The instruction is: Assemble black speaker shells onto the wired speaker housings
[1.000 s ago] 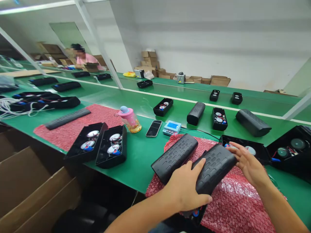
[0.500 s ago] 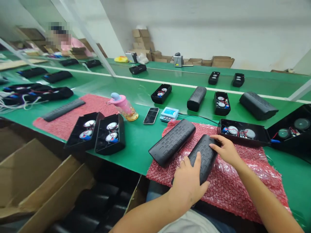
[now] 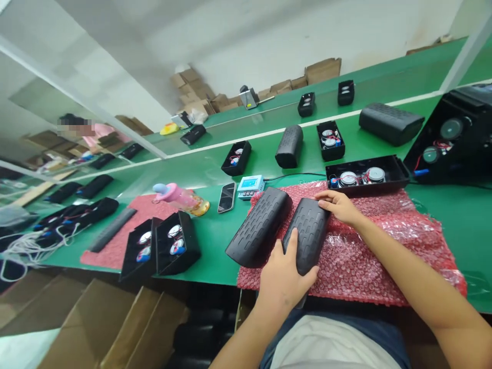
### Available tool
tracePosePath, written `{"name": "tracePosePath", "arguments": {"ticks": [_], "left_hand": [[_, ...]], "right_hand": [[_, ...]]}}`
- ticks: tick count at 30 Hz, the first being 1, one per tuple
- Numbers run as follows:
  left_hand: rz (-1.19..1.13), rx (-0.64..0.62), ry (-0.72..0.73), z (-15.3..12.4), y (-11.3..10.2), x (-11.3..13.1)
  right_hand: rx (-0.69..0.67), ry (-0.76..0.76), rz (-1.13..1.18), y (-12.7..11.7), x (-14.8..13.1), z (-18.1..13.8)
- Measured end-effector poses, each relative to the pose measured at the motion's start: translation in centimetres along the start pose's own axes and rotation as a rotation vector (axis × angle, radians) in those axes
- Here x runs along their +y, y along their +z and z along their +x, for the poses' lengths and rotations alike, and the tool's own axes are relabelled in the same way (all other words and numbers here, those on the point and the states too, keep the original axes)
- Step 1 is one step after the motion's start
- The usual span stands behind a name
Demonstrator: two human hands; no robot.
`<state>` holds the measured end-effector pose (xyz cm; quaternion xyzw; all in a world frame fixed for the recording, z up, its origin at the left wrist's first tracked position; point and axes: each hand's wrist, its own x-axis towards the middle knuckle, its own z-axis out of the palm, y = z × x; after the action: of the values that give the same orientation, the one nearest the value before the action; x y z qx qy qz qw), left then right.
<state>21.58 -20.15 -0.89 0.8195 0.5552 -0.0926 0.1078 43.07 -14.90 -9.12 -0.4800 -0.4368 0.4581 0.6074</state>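
Observation:
A black speaker casing (image 3: 307,225) with a pattern of oblong dimples lies on red bubble wrap (image 3: 369,261). My left hand (image 3: 286,274) grips its near end, index finger stretched along the top and thumb at the right side. At the far right corner, the fingers of my right hand (image 3: 338,206) pinch its edge. A second, similar speaker casing (image 3: 261,225) rests just to the left, untouched. Behind my right hand stands an open speaker housing (image 3: 397,177) with two round drivers and red wires inside.
A small blue-and-white device (image 3: 250,187), a phone (image 3: 226,198) and a pink-topped bottle (image 3: 180,199) stand left of the wrap. Two open housings (image 3: 192,241) sit at the front edge, above cardboard boxes (image 3: 103,318). A large black housing (image 3: 453,136) leans at the right. A person (image 3: 86,132) is far left.
My view has tilted, so the bench slants upward to the right. Both hands stay on the same casing, which now lies closer alongside its neighbour.

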Motion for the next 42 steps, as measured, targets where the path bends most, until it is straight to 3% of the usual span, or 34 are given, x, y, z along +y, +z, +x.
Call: {"name": "tracePosePath", "arguments": {"ticks": [12,22,42], "left_hand": [[0.028,-0.008,0.023,0.4,-0.8,-0.1],[0.035,0.017,0.03,0.1,-0.4,-0.2],[0.067,0.019,0.032,0.4,-0.1,0.7]], "right_hand": [[0.013,-0.02,0.014,-0.2,0.0,0.2],[-0.016,0.106,0.014,-0.8,0.3,0.4],[0.006,0.045,-0.144,-1.3,0.6,0.3]]}}
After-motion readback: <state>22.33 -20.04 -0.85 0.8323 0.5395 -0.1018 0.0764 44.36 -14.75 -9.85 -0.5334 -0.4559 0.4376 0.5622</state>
